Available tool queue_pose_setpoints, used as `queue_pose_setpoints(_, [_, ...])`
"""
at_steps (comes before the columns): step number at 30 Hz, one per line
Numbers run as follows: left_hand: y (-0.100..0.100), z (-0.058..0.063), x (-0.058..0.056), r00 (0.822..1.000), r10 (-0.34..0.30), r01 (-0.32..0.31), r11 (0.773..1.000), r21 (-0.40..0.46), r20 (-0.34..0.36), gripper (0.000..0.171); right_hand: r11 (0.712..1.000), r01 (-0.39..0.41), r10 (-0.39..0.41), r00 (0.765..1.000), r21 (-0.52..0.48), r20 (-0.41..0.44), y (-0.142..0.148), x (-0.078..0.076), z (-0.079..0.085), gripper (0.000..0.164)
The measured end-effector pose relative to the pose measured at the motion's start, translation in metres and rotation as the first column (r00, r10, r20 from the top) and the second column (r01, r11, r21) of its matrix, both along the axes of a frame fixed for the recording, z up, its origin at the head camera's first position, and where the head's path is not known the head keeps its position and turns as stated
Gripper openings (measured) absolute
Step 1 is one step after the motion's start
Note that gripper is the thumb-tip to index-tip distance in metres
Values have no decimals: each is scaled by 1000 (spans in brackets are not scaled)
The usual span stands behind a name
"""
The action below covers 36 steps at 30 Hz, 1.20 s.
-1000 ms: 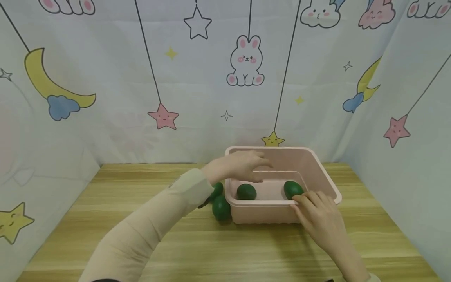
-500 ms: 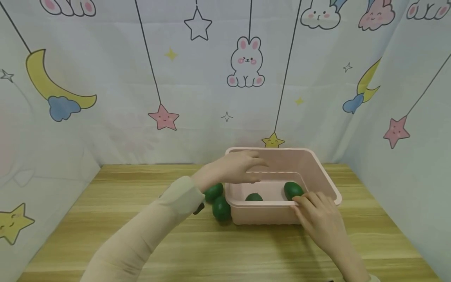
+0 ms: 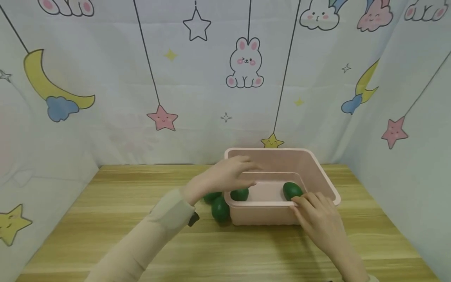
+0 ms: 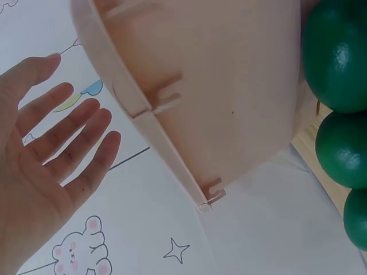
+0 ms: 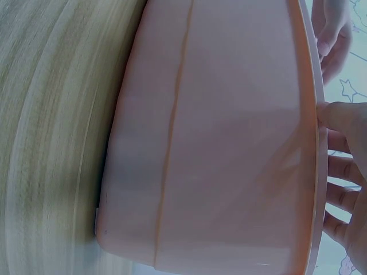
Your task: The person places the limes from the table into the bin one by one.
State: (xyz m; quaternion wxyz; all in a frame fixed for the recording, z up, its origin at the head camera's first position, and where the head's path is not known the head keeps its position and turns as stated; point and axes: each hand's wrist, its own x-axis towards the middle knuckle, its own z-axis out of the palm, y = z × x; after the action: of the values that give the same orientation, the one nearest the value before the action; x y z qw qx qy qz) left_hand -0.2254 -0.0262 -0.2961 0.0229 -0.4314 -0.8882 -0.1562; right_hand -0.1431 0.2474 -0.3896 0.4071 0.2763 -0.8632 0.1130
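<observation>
The pink plastic bin (image 3: 264, 214) stands on the table. Inside it lie two glossy dark green egg-shaped fruits: one (image 3: 239, 194) at the left, the other (image 3: 292, 190) near the front right. My left hand (image 3: 225, 174), fingers spread and holding nothing, is over the bin's left side; in the left wrist view its palm (image 4: 51, 149) shows bare. My right hand (image 3: 318, 217) grips the front rim near the right corner, thumb outside and fingers over the edge. More green fruits sit against the bin's left outer wall, one (image 3: 220, 209) in front and another (image 3: 212, 197) partly behind my arm.
A wood-grain table (image 3: 141, 235) carries the bin. Behind it and along both sides hangs a white cloth (image 3: 197, 78) printed with stars, moons and rabbits. A small black device (image 3: 193, 219) is on the left wrist.
My left hand has drawn back to the left. The left fruit in the bin rolled toward the front wall, then leftward. My right hand has kept its grip on the rim.
</observation>
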Motion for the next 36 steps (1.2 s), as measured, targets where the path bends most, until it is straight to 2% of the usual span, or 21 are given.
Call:
queue_pose_setpoints(5, [-7, -5, 6, 999, 12, -10, 999, 36, -36, 40, 1000, -2, 2, 1000, -2, 3, -2, 0, 0, 50])
queue_pose_setpoints(11, [-13, -11, 14, 999, 42, -41, 995, 96, -12, 39, 1000, -7, 6, 1000, -7, -6, -2, 0, 0, 50])
queue_pose_setpoints(19, [-19, -19, 22, 997, 72, -67, 982, 179, -26, 39, 1000, 3, -3, 1000, -2, 13, -1, 1, 0, 50])
queue_pose_setpoints(27, [-27, -31, 25, 993, 114, -101, 957, 273, -32, 36, 1000, -4, 4, 1000, -2, -6, -2, -1, 0, 49])
queue_pose_setpoints(36, [-37, -46, 25, 988, 150, -148, 912, 383, 25, 33, 1000, -7, 7, 1000, -5, -10, -2, 0, 0, 50])
